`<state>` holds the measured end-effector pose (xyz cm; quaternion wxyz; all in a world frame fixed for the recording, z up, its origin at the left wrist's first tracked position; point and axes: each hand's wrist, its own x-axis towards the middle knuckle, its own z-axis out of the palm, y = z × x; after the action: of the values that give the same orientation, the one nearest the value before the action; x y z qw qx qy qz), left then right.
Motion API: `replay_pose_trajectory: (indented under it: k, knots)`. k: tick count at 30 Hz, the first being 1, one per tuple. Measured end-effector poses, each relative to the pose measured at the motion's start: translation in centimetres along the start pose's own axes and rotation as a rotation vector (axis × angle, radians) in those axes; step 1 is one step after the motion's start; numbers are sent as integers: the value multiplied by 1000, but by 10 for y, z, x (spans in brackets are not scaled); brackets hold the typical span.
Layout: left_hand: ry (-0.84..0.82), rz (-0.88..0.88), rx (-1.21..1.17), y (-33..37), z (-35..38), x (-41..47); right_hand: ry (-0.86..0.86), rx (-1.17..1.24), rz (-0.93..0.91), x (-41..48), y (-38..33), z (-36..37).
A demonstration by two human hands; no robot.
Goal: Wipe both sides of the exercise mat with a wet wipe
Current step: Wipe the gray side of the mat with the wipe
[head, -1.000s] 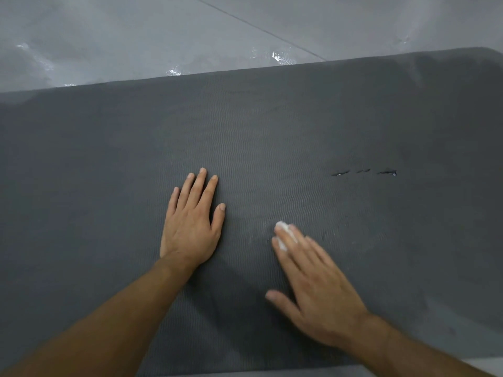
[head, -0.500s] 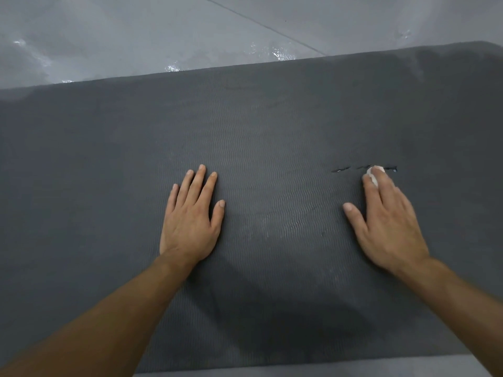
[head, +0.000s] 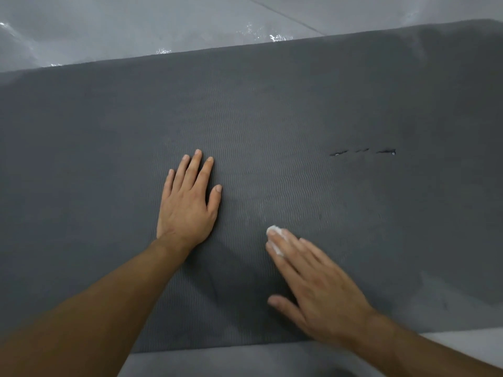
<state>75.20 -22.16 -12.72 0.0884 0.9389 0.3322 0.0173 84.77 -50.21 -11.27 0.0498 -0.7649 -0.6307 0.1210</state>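
Observation:
A dark grey exercise mat (head: 272, 110) with a fine wavy texture lies flat across almost the whole view. My left hand (head: 189, 202) rests flat on it, fingers straight and together, near the centre. My right hand (head: 315, 284) lies to the lower right with straight fingers pressing a small white wet wipe (head: 275, 238) onto the mat. Only a bit of the wipe shows under the fingertips. Faint damp streaks mark the mat just above the wipe.
Three short dark tears (head: 362, 151) sit in a row on the mat at the right. Glossy grey floor (head: 136, 25) lies beyond the mat's far edge, and a strip of floor (head: 272, 360) shows at its near edge.
My right hand has slid the wipe from beside the tears back down and left toward my left hand. My left hand has stayed in place.

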Motion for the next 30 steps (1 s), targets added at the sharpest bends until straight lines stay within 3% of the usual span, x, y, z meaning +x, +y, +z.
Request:
replay_pose_trajectory:
  k: [10,15,22,24,26,30]
  knots:
    - [9,-7,6,1,1,-1,146,30,553,-10,107,-19]
    - [9,-6,6,1,1,-1,105,85,430,6,54,-12]
    - [11,-12,0,3,-1,-1,-31,65,-141,23,-43,5]
    - [9,-10,2,3,-1,-1,-47,23,-215,32,-43,4]
    - [11,-9,3,2,-1,-1,-44,36,-156,46,-26,-2]
    - [2,-8,-8,1,-1,-1,31,32,191,80,46,-24]
